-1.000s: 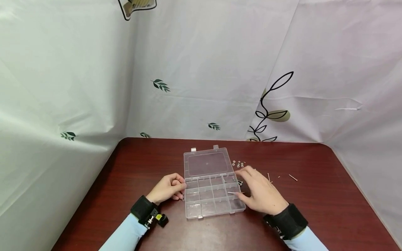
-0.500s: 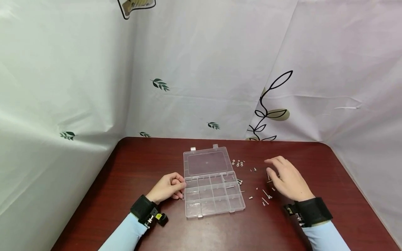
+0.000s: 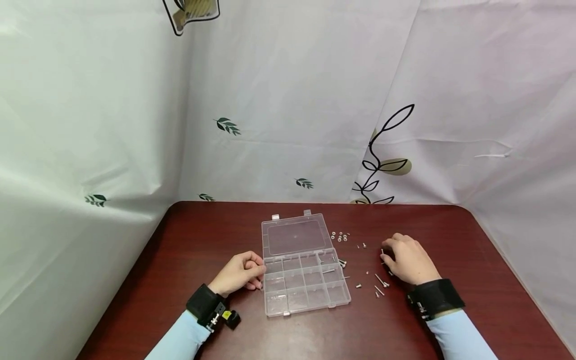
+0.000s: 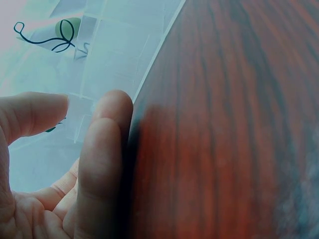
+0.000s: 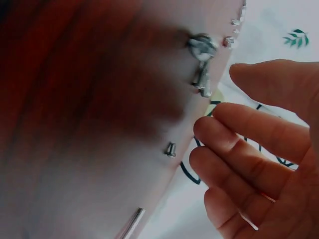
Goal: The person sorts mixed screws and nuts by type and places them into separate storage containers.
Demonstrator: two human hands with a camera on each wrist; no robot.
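Note:
A clear plastic compartment box (image 3: pixel 297 290) lies with its lid (image 3: pixel 296 237) folded back, away from me. My left hand (image 3: pixel 239 272) holds the box's left edge, thumb and curled fingers at the wall; the left wrist view shows the fingers (image 4: pixel 102 164) beside the clear plastic. Over on the right, my right hand (image 3: pixel 407 259) hovers low above scattered screws, fingers loosely bent with nothing visible between them. In the right wrist view a screw (image 5: pixel 203 79) and a short screw (image 5: pixel 171 149) lie beyond its fingertips. A few long screws (image 3: pixel 329 271) are inside the box's right compartments.
Small washers or nuts (image 3: pixel 339 238) lie right of the lid. More screws (image 3: pixel 382 281) are spread between the box and my right hand, some against the box's right side. The brown table (image 3: pixel 216 220) ends at a white patterned cloth (image 3: pixel 279 125) behind.
My right hand has moved from the box's right side out to the screws on the right, then lowered among them. A screw now lies in the right compartments. The left hand stays put.

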